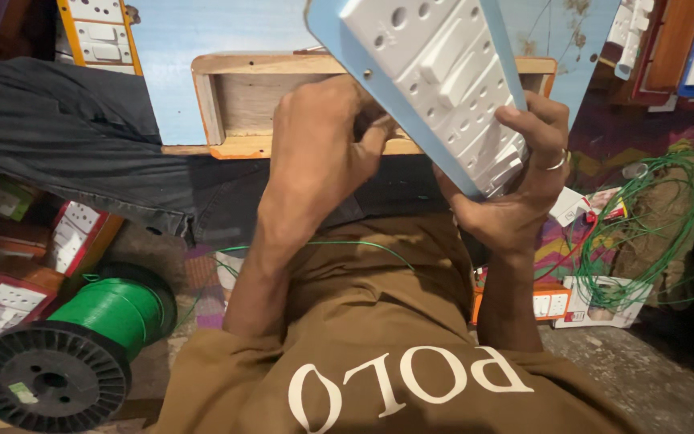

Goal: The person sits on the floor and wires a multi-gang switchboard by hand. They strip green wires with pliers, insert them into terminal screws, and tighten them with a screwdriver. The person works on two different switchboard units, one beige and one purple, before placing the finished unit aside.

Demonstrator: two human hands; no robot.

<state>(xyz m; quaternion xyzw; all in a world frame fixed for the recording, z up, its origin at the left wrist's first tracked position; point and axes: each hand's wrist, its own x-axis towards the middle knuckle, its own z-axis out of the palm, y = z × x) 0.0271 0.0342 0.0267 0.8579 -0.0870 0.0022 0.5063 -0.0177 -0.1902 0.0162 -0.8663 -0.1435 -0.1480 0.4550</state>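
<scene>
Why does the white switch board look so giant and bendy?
Head view: the switch board sits close to a wide lens, so it looms large and edges curve; light is even and soft, the right hand and left hand are sharp; the far corners fall dark.

Switchboard panel [435, 80] in both hands

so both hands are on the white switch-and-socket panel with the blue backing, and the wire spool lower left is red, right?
Not quite. In the head view the wire spool at lower left is wound with green wire, not red, between black flanges. The rest stands: the left hand and the right hand both hold the white switch-and-socket panel with the blue backing.
</scene>
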